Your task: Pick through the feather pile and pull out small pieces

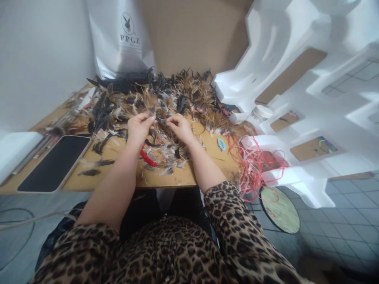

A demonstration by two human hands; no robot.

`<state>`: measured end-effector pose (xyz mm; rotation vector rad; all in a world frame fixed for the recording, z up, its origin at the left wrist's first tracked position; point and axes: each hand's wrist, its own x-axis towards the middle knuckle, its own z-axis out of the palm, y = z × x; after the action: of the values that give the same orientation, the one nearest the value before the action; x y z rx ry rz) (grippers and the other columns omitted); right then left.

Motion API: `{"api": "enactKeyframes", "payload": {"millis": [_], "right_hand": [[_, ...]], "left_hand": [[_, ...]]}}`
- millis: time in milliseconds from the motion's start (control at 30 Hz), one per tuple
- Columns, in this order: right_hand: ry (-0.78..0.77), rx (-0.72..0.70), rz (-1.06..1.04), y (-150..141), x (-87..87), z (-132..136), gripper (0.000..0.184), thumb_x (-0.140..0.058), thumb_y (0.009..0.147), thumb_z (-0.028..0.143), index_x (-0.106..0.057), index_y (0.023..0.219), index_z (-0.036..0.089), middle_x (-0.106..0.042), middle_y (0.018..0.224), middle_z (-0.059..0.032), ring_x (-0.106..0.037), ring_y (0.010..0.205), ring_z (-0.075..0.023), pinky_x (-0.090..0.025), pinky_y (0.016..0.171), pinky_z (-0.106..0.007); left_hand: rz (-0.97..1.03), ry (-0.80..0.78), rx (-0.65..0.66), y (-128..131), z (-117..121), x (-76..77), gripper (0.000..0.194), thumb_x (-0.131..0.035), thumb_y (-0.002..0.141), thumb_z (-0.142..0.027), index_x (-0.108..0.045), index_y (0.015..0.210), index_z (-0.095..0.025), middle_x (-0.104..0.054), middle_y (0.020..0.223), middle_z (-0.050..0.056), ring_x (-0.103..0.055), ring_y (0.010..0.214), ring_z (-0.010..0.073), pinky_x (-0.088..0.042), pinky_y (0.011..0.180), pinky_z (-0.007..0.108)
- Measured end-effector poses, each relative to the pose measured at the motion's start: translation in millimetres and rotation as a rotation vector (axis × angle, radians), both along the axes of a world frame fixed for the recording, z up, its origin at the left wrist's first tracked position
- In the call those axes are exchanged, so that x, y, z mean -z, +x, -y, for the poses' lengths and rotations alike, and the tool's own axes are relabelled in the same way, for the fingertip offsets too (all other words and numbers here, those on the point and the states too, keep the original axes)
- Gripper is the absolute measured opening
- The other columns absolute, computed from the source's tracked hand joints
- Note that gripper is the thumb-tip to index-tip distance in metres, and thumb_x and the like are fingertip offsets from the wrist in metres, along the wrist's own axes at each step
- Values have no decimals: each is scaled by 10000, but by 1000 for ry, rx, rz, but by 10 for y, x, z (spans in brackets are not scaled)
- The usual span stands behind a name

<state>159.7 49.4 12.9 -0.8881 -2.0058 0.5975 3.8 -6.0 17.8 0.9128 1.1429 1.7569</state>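
My left hand (139, 128) is closed in a pinch on a small brownish feather (152, 110) that sticks up from its fingertips. A short gap away, my right hand (181, 128) has thumb and forefinger pressed together; what is between them is too small to make out. Both hands are just above the table, in front of a heap of brown and black feathers (192, 88). Below my left hand lies a red-handled tool (147, 156), its head hidden among loose feathers.
A dark-screened phone (55, 163) lies at the left of the table (100, 181). To the right are a blue ring (221, 144), tangled pink-red strings (251, 165), a white-lidded jar (262, 112) and large white foam packaging (296, 79). A silver bag (121, 39) stands behind.
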Motion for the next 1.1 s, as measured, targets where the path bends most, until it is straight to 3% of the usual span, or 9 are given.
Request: {"api": "enactKeyframes", "payload": {"millis": [133, 433, 633, 767, 933, 1100], "right_hand": [[83, -26, 124, -6, -34, 42, 130, -493, 770, 205, -609, 782, 147, -548, 828, -37, -500, 815, -139, -382, 791, -265], [160, 15, 149, -20, -40, 73, 129, -456, 799, 208, -569, 789, 146, -520, 843, -45, -487, 834, -141, -380, 794, -259], [127, 143, 12, -45, -48, 88, 147, -483, 798, 243, -584, 860, 156, -526, 925, -59, -489, 852, -143, -390, 810, -268], [25, 225, -228, -92, -41, 98, 182, -534, 773, 332, -593, 806, 163, -563, 861, -43, -495, 766, -127, -410, 757, -256], [-246, 10, -285, -232, 36, 158, 271, -586, 717, 409, -620, 718, 140, -598, 683, -5, -499, 621, -93, -405, 623, -224], [-458, 12, -509, -295, 29, 204, 291, -642, 655, 412, -612, 741, 135, -582, 629, 22, -467, 553, -62, -375, 548, -193]], "left_hand": [[-120, -28, -44, 38, 7, 15, 108, -686, 614, -147, -659, 719, -147, -615, 637, -6, -584, 620, 91, -452, 558, 154], [-160, -84, 99, 29, -43, 78, 62, -654, 654, -157, -623, 677, -108, -660, 649, 67, -594, 512, 100, -438, 452, 166], [-6, -130, 140, 36, -36, 72, 62, -657, 658, -139, -612, 657, -95, -664, 644, 73, -595, 515, 83, -447, 478, 151], [186, -124, 123, 2, -51, 63, 58, -651, 685, -126, -603, 658, -107, -663, 667, 65, -598, 548, 67, -446, 495, 128], [238, -95, 131, -12, -79, 99, 67, -656, 691, -133, -605, 663, -99, -656, 667, 64, -596, 553, 61, -447, 502, 120], [205, -91, 181, 9, -69, 133, 81, -676, 671, -148, -621, 695, -93, -665, 683, 66, -602, 563, 63, -449, 506, 122]]}}
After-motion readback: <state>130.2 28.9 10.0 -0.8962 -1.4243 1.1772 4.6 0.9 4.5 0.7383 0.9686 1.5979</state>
